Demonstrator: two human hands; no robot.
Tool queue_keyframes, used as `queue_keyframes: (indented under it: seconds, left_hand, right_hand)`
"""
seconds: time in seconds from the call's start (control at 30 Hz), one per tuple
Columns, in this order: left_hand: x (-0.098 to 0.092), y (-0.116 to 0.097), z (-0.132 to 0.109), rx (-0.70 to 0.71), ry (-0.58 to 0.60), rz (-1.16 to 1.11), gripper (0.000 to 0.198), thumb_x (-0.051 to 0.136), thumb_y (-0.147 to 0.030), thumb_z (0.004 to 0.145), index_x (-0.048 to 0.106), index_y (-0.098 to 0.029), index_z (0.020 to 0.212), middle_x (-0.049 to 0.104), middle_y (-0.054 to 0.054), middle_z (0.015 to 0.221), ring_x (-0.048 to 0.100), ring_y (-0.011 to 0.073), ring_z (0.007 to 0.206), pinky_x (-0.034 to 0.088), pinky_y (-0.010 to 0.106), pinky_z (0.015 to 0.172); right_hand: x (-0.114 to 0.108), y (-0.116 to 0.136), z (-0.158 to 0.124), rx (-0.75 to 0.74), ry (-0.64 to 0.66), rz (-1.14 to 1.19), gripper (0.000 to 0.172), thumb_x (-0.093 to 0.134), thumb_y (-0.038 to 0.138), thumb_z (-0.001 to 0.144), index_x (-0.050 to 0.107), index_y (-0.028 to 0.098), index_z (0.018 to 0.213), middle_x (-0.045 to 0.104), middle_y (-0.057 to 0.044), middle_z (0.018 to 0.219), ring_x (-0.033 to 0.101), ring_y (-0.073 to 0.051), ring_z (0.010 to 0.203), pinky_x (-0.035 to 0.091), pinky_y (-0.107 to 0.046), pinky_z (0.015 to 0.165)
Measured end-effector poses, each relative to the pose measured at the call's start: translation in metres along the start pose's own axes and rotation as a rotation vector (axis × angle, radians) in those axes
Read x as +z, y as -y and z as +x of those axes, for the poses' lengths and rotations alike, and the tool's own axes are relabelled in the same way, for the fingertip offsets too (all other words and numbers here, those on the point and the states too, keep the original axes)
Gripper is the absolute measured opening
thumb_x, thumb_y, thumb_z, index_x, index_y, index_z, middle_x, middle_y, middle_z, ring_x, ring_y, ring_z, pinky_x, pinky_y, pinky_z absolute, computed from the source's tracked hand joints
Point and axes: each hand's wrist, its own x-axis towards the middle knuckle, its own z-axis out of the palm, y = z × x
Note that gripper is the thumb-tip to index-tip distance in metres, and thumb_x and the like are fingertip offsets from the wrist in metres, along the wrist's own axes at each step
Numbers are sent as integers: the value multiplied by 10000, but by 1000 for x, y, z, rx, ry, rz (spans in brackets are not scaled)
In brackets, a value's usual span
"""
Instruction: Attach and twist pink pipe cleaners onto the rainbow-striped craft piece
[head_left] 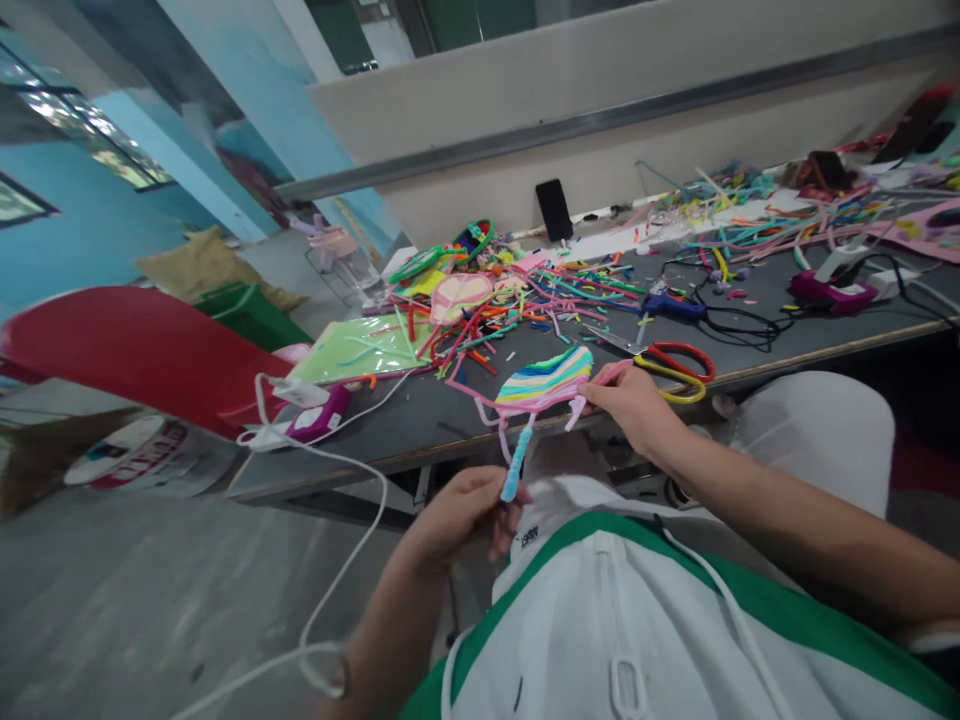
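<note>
A striped pipe-cleaner craft (546, 382), in blue, yellow, white and green with a pink edge, is held over the table's front edge. My right hand (631, 402) pinches its pink right end. Several pale pink and lilac strands hang from its lower edge, and one bears a light blue wrapped length of pipe cleaner (517, 462). My left hand (472, 508) has its fingers closed on the lower end of that blue length. Just right of my right hand, scissors (671, 370) with red and yellow handles lie on the table.
Loose coloured pipe cleaners (525, 300) cover much of the dark table (375, 430). A blue glue gun (671, 305) with a black cord lies behind the scissors. A phone (554, 210) leans against the wall. At left are a purple-and-white power strip (319, 415), its white cable, and a red chair (150, 350).
</note>
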Motion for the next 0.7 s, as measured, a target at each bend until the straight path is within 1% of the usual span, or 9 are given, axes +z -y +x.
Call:
queue_keyframes:
  seconds: [0.07,0.13,0.27,0.4,0.53,0.57,0.63,0.67,0.7]
  left_hand:
    - [-16,-10,-11,218,-187,328,295,701,-414,718,699,-141,828,619,70,612,568,147,483,456,235,443]
    - [-27,-21,-14,565,-437,642,360,697,-307,715,668,-187,1053,670,97,923,643,221,841,538,325,740]
    - [-23,-44,-6,822,-370,1159,765,672,-255,718,357,-228,1415,365,128,1447,327,315,1348,292,489,1101]
    - [2,-67,-13,971,-312,1272,974,731,-353,686,182,-247,1484,284,134,1493,261,351,1377,277,530,1104]
    - [50,-68,-40,1207,-624,1156,704,666,-165,743,402,-292,1384,531,84,1304,466,280,1251,378,478,1076]
    - [62,-61,-43,1273,-575,1128,672,634,-108,747,431,-299,1359,594,71,1213,539,248,1173,455,422,1020]
    - [81,-40,-39,1218,-121,1180,632,559,-69,774,433,-301,1348,645,63,1137,612,220,1073,556,350,887]
    - [84,-29,-32,1171,-23,1175,582,518,-74,799,447,-307,1327,651,60,1127,620,218,1061,565,343,866]
    - [84,-18,-24,1151,-82,1142,528,470,-65,820,482,-315,1285,657,55,1105,623,219,1056,560,356,875]
  right_hand:
    - [-1,-2,2,21,-5,32,184,724,286,631,604,169,555,625,-12,521,579,-146,515,449,-268,538]
    - [-2,-4,3,46,-14,73,172,729,272,620,607,166,560,620,-8,511,576,-141,507,450,-262,531]
    - [-2,0,7,68,-33,109,170,741,251,605,608,156,555,610,-6,503,566,-128,494,456,-252,524]
    - [-2,8,12,97,-29,186,196,764,225,569,588,150,528,590,7,491,550,-106,466,470,-230,508]
    - [-1,14,16,164,-39,188,160,717,151,594,573,145,525,577,12,461,543,-96,434,460,-199,463]
    - [-1,16,17,172,-40,185,149,698,131,608,574,143,527,586,7,467,546,-95,432,460,-194,461]
    - [1,18,18,174,-41,182,150,664,101,633,576,140,519,592,2,465,550,-93,429,464,-187,460]
    - [2,19,18,171,-43,184,162,653,91,642,574,140,509,585,4,452,548,-92,425,465,-183,458]
    - [2,21,19,168,-47,191,177,645,80,646,570,141,498,575,7,438,546,-92,420,467,-180,456]
